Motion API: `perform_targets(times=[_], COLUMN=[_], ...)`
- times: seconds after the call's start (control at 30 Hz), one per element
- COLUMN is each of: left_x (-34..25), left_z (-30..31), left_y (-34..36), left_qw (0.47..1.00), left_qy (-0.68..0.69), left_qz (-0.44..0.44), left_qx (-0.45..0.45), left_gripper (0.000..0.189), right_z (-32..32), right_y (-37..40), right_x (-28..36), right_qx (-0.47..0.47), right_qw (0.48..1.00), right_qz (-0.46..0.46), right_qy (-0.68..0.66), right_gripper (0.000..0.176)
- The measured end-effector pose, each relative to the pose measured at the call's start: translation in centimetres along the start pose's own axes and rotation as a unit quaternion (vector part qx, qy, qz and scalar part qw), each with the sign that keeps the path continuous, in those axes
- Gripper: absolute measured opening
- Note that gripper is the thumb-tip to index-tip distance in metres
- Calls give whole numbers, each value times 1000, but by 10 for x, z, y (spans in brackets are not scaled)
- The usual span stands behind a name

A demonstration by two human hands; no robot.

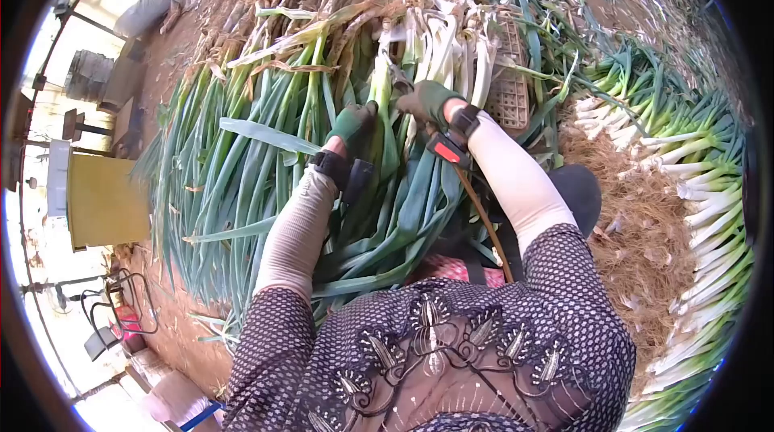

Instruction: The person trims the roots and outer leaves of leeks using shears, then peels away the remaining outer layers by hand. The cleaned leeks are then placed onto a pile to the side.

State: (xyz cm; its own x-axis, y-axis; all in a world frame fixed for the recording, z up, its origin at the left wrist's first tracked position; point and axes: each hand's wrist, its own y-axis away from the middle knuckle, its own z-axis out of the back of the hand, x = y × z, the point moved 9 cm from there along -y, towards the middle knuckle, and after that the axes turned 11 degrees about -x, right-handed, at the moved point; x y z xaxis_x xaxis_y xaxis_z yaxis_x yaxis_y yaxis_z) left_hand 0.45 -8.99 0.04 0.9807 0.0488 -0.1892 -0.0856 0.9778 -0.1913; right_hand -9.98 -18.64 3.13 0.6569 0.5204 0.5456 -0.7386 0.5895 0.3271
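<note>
My left hand (352, 124), in a green glove, is closed around a leek (381, 81) just below its white shank. Beside it my right hand (429, 101), also gloved, is closed on a tool with a small dark curved blade (400, 79), its tip right at the leek's shank. A thin brown wooden stick (481, 218) runs from below the right wrist toward my lap. Under and around both hands lies a big heap of leeks (234, 158), roots away from me and long green leaves toward me. Several pale, cleaned shanks (442, 41) lie just beyond the right hand.
A beige plastic crate (509, 85) lies right of the hands. Farther right, trimmed leeks (700, 214) form a curved row around a pile of cut roots (633, 230). At the left stand a yellow bin (106, 202) and a white sack (151, 0). Leaf scraps litter the ground.
</note>
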Motion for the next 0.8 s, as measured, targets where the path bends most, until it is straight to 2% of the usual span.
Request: perform_targets(times=[0.03,0.13,0.17,0.27,0.37,0.43,0.5,0.53,0.57,0.6,0.63,0.67,0.73,0.77,0.8], left_x=[-1,10,9,1,10,13,11,14,15,16,36,54,57,50,36], left_z=[-1,3,1,6,-14,-16,-10,-11,-12,-16,-35,-56,-33,-19,-5], left_y=[2,7,9,7,11,10,9,9,7,5,7,8,22,20,17], left_qw=[1000,1000,1000,999,999,1000,1000,999,998,997,988,969,869,884,905], left_qy=[9,16,21,39,30,18,11,13,16,20,74,125,222,192,171], left_qz=[-6,-2,4,-10,-17,-11,-2,10,23,35,119,201,437,427,390], left_qx=[-5,-10,-12,-19,-7,2,7,29,50,71,72,71,62,0,-7], left_gripper=[16,15,14,15,15,14,13,13,13,13,16,19,57,49,48], right_z=[-5,-7,-6,6,-2,-13,-28,-17,-13,-12,-8,-11,-4,-10,-13], right_y=[-13,-32,-30,-8,33,62,79,112,113,116,119,121,125,100,88], right_x=[-1,-8,-20,-17,-19,-21,-22,-2,2,4,10,6,12,3,-3], right_qx=[6,12,-9,-21,9,26,19,86,17,-2,-22,23,110,35,49], right_qw=[1000,989,974,980,970,972,990,982,998,998,998,996,977,992,989], right_qz=[8,-114,-186,-151,-191,-161,-72,-120,-40,-20,0,-52,-153,-90,-111], right_qy=[-16,-98,-129,-130,-149,-168,-117,-121,-54,-52,-51,-67,-99,-76,-88], right_gripper=[41,35,34,38,36,36,38,40,40,40,40,43,48,42,40])
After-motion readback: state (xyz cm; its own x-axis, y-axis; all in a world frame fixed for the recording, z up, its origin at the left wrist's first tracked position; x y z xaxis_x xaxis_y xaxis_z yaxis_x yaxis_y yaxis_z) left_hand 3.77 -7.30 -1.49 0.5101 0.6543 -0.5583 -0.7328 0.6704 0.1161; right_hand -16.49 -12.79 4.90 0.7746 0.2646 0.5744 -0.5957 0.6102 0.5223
